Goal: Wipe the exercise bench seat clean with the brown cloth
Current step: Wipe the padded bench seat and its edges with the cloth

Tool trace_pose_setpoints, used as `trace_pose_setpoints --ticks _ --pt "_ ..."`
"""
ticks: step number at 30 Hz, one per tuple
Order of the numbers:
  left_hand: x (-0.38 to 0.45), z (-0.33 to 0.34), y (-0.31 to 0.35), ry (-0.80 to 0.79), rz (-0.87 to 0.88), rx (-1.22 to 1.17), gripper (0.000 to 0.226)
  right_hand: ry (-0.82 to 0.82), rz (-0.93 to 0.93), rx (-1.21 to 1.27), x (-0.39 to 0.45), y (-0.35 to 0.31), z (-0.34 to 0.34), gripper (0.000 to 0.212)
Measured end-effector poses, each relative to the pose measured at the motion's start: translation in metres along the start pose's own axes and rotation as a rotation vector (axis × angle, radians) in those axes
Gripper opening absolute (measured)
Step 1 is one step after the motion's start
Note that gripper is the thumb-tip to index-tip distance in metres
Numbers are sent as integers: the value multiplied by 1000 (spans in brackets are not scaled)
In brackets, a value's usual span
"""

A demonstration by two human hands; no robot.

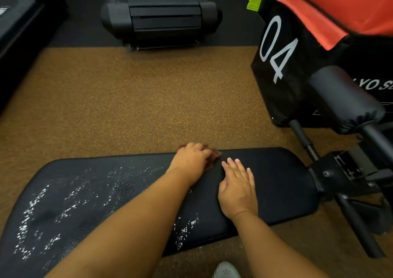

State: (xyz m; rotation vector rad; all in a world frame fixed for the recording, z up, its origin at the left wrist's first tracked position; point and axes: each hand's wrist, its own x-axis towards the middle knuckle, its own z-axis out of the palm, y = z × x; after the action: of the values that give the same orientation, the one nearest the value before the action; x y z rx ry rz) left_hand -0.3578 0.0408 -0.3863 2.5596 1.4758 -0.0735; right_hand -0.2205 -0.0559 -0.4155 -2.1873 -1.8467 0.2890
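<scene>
The black padded bench seat [282,177] stretches across the lower frame, with white specks scattered over its left and middle parts. My left hand [192,159] lies near the far edge of the seat, its fingers curled over the brown cloth [214,157]; only a small crumpled part of the cloth shows at the fingertips. My right hand [238,186] rests flat on the seat just right of it, fingers straight and slightly spread, holding nothing.
Beyond the bench lies brown speckled floor [138,99]. A black treadmill end [161,16] stands at the back. A black box marked 04 [280,50] with an orange top and a padded roller [344,101] on the bench frame are at the right. A white shoe [226,270] shows at the bottom.
</scene>
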Motion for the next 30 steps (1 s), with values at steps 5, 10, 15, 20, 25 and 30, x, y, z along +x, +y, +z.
trace_pose_setpoints --ticks 5,10,15,20,25,30 --pt "-13 -16 -55 -136 -302 -22 35 -4 -3 13 -2 -1 -3 51" --pt "-41 -17 -17 -77 -30 -89 36 -6 -2 2 -2 -2 -3 50" --pt "-74 2 -8 -131 77 79 50 3 -8 7 -2 -2 -5 49" --pt "-75 -12 -22 -49 -168 -66 44 10 -4 10 -2 -2 -3 49" --pt "-89 -2 17 -35 330 -60 40 -5 -4 -11 -1 -2 -3 50" --pt "-80 -4 -4 -95 -72 40 46 17 -6 -3 0 -1 -1 49"
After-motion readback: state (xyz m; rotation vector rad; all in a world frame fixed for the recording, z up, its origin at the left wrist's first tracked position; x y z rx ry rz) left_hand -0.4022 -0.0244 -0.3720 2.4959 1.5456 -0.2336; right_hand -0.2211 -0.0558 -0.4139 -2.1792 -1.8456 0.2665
